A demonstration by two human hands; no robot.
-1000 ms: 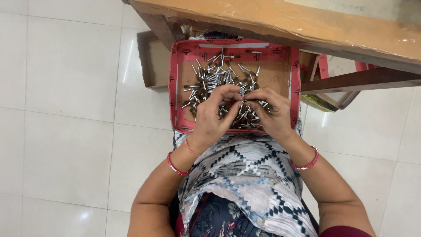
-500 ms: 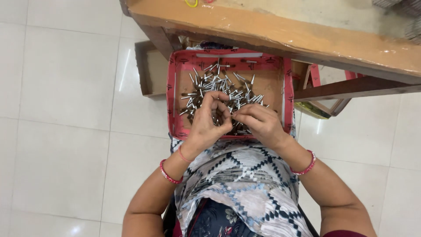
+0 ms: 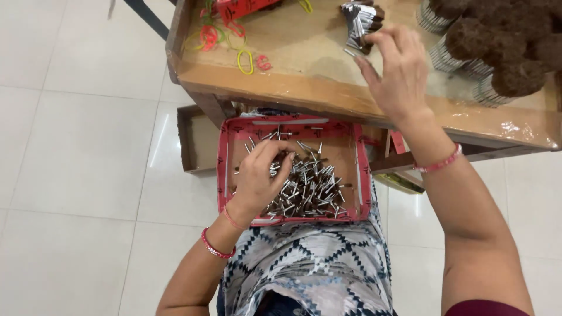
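tray: the red cardboard tray sits on your lap, just below the wooden worktop edge, holding a heap of small silver-tipped brown sticks.
left hand: your left hand rests in the tray, fingers curled on the sticks.
right hand: your right hand is up on the worktop, fingers loosely spread at a foil-wrapped bundle.

Silver-tipped brown sticks heaped loose under the left fingers, foil-wrapped bundle just beyond the right fingers
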